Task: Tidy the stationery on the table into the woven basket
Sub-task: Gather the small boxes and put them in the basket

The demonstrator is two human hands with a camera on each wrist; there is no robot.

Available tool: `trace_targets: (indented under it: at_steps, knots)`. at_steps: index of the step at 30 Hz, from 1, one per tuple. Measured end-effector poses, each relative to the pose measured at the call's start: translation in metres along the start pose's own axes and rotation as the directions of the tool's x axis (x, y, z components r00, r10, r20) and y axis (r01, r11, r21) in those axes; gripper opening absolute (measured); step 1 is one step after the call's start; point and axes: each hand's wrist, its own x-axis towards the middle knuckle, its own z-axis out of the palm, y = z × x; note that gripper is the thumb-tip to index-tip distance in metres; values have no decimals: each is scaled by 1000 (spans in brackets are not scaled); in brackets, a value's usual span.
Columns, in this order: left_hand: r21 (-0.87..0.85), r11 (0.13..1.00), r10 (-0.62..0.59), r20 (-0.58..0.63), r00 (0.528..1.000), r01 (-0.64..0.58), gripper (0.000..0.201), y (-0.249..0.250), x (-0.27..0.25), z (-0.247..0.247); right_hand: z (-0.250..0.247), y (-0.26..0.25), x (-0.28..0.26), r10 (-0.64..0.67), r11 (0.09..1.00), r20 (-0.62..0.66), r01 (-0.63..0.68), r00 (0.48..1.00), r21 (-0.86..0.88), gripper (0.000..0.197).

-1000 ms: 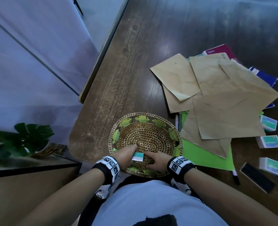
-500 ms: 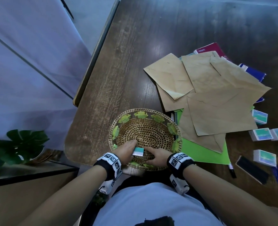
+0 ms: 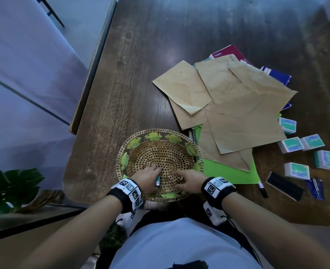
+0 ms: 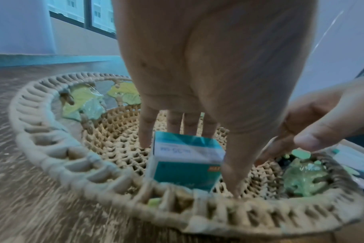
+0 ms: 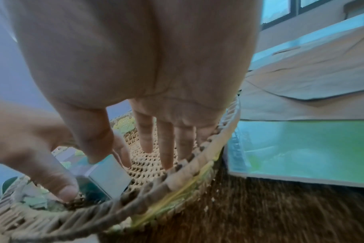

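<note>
Both hands are sitting down in the woven basket (image 3: pixel 160 150) at about 6 o'clock on the table (image 3: pixel 133 74). The left hand (image 3: pixel 147 178) is pinching a little teal box (image 4: pixel 187 160) between thumb and fingers, box resting on the basket floor. The right hand (image 3: pixel 186 180) is lying just beside it, fingers straight and loosely apart, tips touching the weave. More teal boxes (image 3: pixel 296 170) are waiting around 3 o'clock, next to the brown envelopes (image 3: pixel 237 117).

— What is worn? Bare forearms, with a black wristband (image 3: pixel 126 193) on the left and another (image 3: pixel 217 188) on the right, both carrying white square-coded tags.

— And the torso? A pale blue shirt (image 3: pixel 179 245) with a dark print.
</note>
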Motion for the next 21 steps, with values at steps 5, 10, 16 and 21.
trace_targets:
  at_steps: [5, 10, 16, 21]
  knots:
    - [-52, 998, 24, 40, 999, -22, 33, 9, 9, -5, 2, 6, -6, 17, 1000, -9, -17, 1000, 0, 62]
    - [-43, 999, 5, 77, 997, -1, 29, 9, 12, -8, 1, 7, -4, 28, 999, -26, -28, 999, 31, 64]
    - [-32, 999, 14, 107, 994, -10, 35, 9, 13, -12, 0, 7, 0, 50, 998, -34, -48, 998, 31, 64]
    - [-47, 998, 39, 91, 995, -35, 40, 7, 9, -11, 1, 7, 0, 48, 999, -26, -48, 999, 4, 64]
